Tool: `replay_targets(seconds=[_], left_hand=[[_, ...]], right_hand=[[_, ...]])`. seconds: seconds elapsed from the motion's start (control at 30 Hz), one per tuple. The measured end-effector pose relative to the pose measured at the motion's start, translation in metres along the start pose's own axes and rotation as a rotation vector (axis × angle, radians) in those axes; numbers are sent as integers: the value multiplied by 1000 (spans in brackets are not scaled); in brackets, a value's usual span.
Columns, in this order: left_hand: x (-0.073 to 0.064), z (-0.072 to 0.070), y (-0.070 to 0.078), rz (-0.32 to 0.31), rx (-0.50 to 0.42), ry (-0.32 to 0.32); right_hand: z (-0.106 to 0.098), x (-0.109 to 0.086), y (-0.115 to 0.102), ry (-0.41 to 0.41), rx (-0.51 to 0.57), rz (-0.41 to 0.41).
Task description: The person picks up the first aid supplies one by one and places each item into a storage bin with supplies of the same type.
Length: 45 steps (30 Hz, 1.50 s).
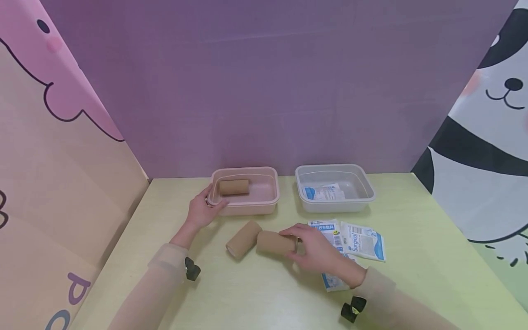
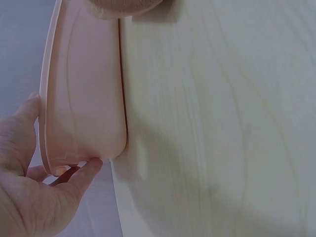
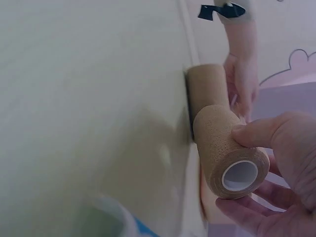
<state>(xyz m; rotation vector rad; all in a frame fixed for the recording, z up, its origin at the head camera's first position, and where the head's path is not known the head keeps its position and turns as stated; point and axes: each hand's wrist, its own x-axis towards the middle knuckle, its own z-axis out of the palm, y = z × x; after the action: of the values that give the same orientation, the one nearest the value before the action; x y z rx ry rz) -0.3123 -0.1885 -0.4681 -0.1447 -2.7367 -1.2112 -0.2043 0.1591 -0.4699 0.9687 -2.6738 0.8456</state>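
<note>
My left hand point(image 1: 201, 210) grips the near left corner of a pink plastic bin point(image 1: 247, 210), thumb on its rim and fingers round the end, as the left wrist view shows. A tan bandage roll point(image 1: 233, 187) lies inside this bin. In front of it, my right hand point(image 1: 315, 250) holds a second tan bandage roll point(image 1: 273, 243) by its right end, between thumb and fingers. The right wrist view shows the white core of this held bandage roll point(image 3: 217, 143). A third bandage roll point(image 1: 243, 239) lies slanted on the table, right at the held one's left end.
A white plastic bin point(image 1: 336, 207) stands to the right of the pink one, with a blue-and-white packet point(image 1: 326, 192) inside. Several similar surgical packets point(image 1: 363, 240) lie on the table point(image 1: 429, 275) beside and beneath my right forearm. A purple panel point(image 1: 264, 91) closes off the back.
</note>
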Motion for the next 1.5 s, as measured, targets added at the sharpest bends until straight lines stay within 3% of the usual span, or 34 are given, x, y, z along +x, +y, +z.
replay_targets(seconds=[0.3, 0.57, 0.87, 1.2, 1.5], left_hand=[[1, 0, -1, -3, 2, 3], [2, 1, -3, -11, 3, 4], [4, 1, -1, -5, -26, 10], [9, 7, 4, -17, -59, 13], [9, 11, 4, -20, -58, 13]], right_hand=[[-19, 5, 1, 87, 42, -7], [-31, 15, 2, 101, 5, -4], [-47, 38, 11, 116, -13, -10], [-69, 73, 26, 202, -35, -11], [-61, 104, 22, 176, -34, 45]])
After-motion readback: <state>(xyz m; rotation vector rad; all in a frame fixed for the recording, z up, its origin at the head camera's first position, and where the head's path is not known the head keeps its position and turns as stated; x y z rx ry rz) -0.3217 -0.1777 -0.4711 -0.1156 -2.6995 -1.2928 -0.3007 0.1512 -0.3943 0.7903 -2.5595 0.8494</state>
